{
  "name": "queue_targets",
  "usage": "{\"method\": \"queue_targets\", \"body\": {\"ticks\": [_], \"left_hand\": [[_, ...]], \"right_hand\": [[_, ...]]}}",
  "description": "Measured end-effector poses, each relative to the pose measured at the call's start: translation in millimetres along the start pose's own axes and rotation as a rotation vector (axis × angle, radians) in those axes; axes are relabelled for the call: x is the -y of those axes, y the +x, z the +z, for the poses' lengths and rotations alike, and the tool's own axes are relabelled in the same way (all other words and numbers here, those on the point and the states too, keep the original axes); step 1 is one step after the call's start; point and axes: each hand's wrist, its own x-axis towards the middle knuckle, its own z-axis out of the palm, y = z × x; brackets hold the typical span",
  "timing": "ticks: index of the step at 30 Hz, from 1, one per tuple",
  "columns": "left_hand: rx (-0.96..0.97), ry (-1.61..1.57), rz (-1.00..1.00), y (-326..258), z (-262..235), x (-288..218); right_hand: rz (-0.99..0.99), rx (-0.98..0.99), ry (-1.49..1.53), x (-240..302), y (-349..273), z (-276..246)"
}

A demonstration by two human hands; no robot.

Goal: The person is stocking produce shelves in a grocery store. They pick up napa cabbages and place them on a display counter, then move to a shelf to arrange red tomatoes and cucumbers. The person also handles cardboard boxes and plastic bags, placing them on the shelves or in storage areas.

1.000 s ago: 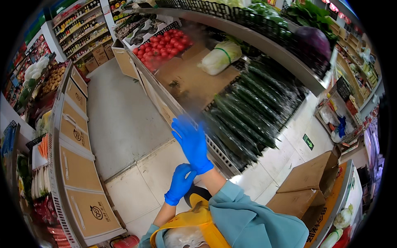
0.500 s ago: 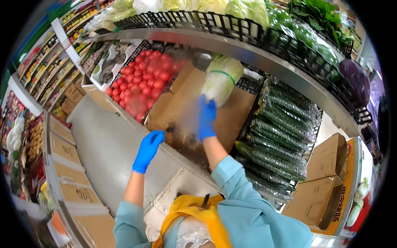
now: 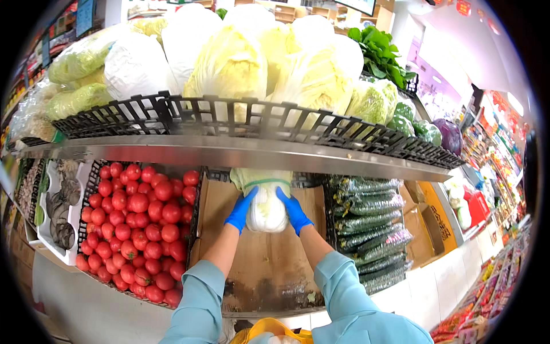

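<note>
Two-handed grip: I have left hand [image 3: 239, 213] and right hand [image 3: 295, 215] clasping the cabbage [image 3: 267, 209] mid-frame; uneven pressure could let it slip.

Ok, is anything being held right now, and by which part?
Yes, a Chinese cabbage, by its two sides just below the green band: left hand on its left, right hand on its right.

Banded cabbage [image 3: 267, 213]: one
Hands [image 3: 240, 211]: two
Tomatoes [image 3: 138, 221]: dozens, left of banded cabbage
Cucumbers [image 3: 372, 222]: several, right of it
Purple cabbage [image 3: 448, 136]: one, far right of it
</note>
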Motion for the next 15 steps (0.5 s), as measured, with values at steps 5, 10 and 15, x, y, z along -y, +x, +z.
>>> {"method": "queue_targets", "body": {"ticks": [5, 10, 15], "left_hand": [[0.181, -0.169, -0.027, -64.6, 11.0, -18.9], [0.316, -0.560, -0.365, -170.2, 60.4, -25.9], [0.540, -0.542, -0.507, -283.4, 166.7, 31.9]], "right_hand": [[-0.204, -0.077, -0.196, 14.4, -70.7, 10.0], [-0.314, -0.138, -0.313, 12.4, -224.4, -73.7], [-0.133, -0.244, 0.349, -55.4, -335.9, -147.5]]}}
